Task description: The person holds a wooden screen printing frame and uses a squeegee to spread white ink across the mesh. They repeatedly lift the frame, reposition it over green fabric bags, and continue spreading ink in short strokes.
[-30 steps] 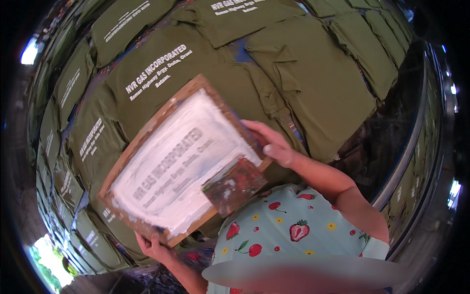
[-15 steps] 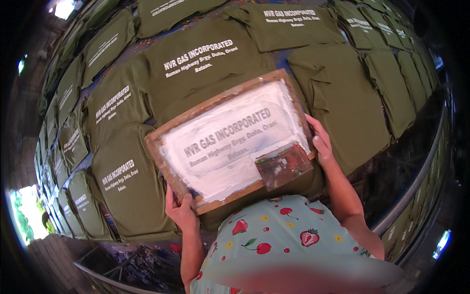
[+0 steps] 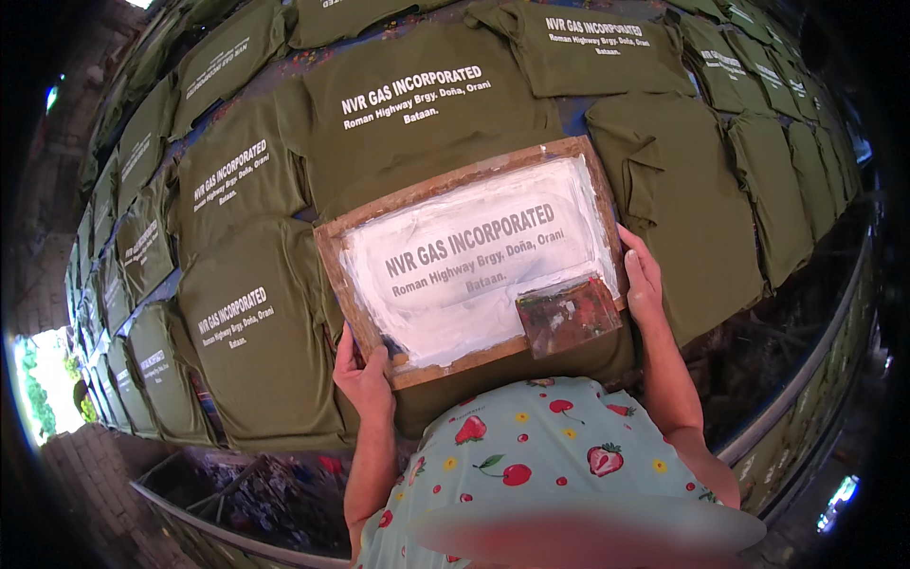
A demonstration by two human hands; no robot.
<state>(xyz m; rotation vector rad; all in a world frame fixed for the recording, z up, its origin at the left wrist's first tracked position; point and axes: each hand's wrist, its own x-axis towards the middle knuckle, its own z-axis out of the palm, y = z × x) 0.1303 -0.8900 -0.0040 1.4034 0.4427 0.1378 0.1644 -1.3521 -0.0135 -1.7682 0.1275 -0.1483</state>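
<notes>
Both my hands grip a wooden screen-printing frame [image 3: 462, 180] with white ink smeared over its mesh and dark lettering showing through. My left hand [image 3: 365, 377] holds its lower left corner, thumb on top. At the right side, my right hand [image 3: 645, 280] is closed on the edge. A stained brown squeegee block [image 3: 567, 318], flat and squarish, lies across the lower right part of the frame, touched by neither hand. Olive-green fabric [image 3: 607, 360] shows beneath the frame. Whether the frame rests on it or is lifted slightly, I cannot tell.
Olive-green shirts cover the table around the frame. Printed shirts lie beyond [image 3: 417, 133] and to the left [image 3: 256, 351]; an unprinted-looking one [image 3: 701, 209] lies at right. Metal rails [image 3: 791, 389] run along the near side, with dark open space below.
The whole view has shifted, so frame, hands and shirts all appear farther right and slightly higher. My grip on the frame is the same, and the squeegee block stays on it.
</notes>
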